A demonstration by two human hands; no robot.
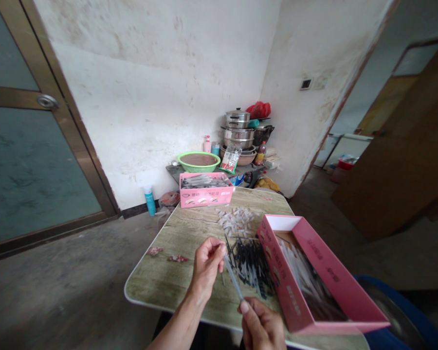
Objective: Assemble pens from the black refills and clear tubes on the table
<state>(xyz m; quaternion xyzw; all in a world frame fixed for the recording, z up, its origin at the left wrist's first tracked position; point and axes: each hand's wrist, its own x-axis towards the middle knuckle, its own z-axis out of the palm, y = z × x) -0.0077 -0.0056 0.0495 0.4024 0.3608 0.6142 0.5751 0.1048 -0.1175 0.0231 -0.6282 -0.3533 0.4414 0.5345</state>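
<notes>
A slim translucent tube (pixel 233 278) slants between my two hands above the front of the table. Its lower end is gripped by my right hand (pixel 261 323), thumb on top. My left hand (pixel 209 260) is closed in a pinch at the tube's upper end; any small part between those fingertips is hidden. Just beyond lies a pile of thin black and grey sticks (pixel 250 262). Small whitish pieces (pixel 235 221) are spread behind that pile. To the right, an open pink box (pixel 292 291) holds many pale, slender pieces (pixel 310 277).
A second pink box (pixel 206 197), filled with similar slender pieces, stands at the table's (pixel 160 272) far end. Behind it are a green basin (pixel 199 163) of brownish liquid and stacked steel pots (pixel 238 131). A blue spray can (pixel 149 200) stands by the wall.
</notes>
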